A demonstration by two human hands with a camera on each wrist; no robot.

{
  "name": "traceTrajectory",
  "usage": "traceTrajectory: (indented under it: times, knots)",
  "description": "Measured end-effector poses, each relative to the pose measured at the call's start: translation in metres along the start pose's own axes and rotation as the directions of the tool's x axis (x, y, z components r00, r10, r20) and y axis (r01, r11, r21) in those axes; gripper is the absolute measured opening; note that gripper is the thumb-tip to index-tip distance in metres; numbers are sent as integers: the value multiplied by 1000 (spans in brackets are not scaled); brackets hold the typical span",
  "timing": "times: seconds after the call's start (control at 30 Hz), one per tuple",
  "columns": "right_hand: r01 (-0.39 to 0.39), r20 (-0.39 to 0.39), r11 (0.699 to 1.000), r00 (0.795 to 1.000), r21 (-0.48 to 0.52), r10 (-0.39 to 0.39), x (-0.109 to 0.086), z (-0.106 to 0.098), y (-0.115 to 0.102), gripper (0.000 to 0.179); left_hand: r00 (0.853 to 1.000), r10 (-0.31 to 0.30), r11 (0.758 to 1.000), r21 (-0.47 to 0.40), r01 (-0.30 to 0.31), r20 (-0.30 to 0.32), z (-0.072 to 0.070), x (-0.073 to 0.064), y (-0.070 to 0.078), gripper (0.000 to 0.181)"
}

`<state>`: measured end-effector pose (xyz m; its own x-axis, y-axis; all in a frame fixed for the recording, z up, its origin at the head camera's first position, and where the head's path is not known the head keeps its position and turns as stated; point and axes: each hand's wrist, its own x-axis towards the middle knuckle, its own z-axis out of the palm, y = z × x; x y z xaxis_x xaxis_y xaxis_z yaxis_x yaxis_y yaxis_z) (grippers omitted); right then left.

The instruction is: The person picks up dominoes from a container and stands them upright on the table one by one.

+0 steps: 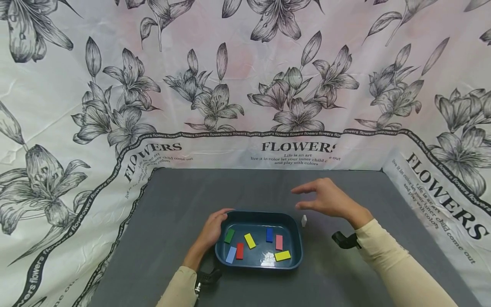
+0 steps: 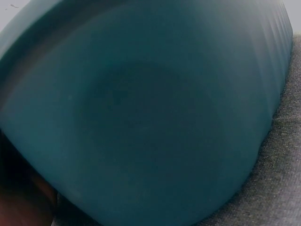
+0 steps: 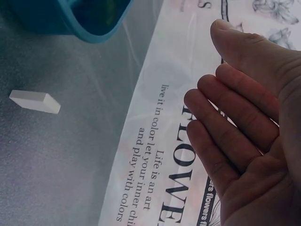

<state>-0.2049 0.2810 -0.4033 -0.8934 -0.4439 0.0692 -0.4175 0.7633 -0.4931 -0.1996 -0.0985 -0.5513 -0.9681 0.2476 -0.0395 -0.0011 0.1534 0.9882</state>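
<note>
At the left, a bare left hand (image 1: 210, 229) touches the far-left rim of a dark teal, rounded rectangular tray (image 1: 253, 265); whether its fingers curl round the edge I cannot tell. Inside, flat rectangular blocks run left to right: green (image 1: 229, 236) near the left wall, light blue (image 1: 231, 255) just beside red (image 1: 239, 251), yellow (image 1: 249, 241), then a gap before dark blue (image 1: 270, 235), pink (image 1: 279, 242) and a second yellow (image 1: 282, 256) toward the near-right corner. A small white rectangular block (image 1: 304, 221) stands just outside the right wall, on the grey tabletop (image 1: 184, 192), which extends beyond the tray on the far side. Farther right, the right hand (image 1: 326, 198) hangs above the tabletop, fingers extended, thumb apart, holding nothing.
</note>
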Motion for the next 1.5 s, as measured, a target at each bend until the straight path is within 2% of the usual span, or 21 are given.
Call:
traceTrajectory:
  times: [0.7,1.13,1.5]
  knots:
    - [72,53,997,996,-34,-71,18,1,-20,43,1000,-11,1000,7,11,-8,-1,-1,1,47]
    - [143,116,989,984,-45,-137,23,8,-35,42,1000,-2,1000,9,2,-7,0,-1,2,47]
    - [189,179,981,967,-37,-180,28,21,-42,41,999,32,999,-23,-31,41,-1,2,2,48]
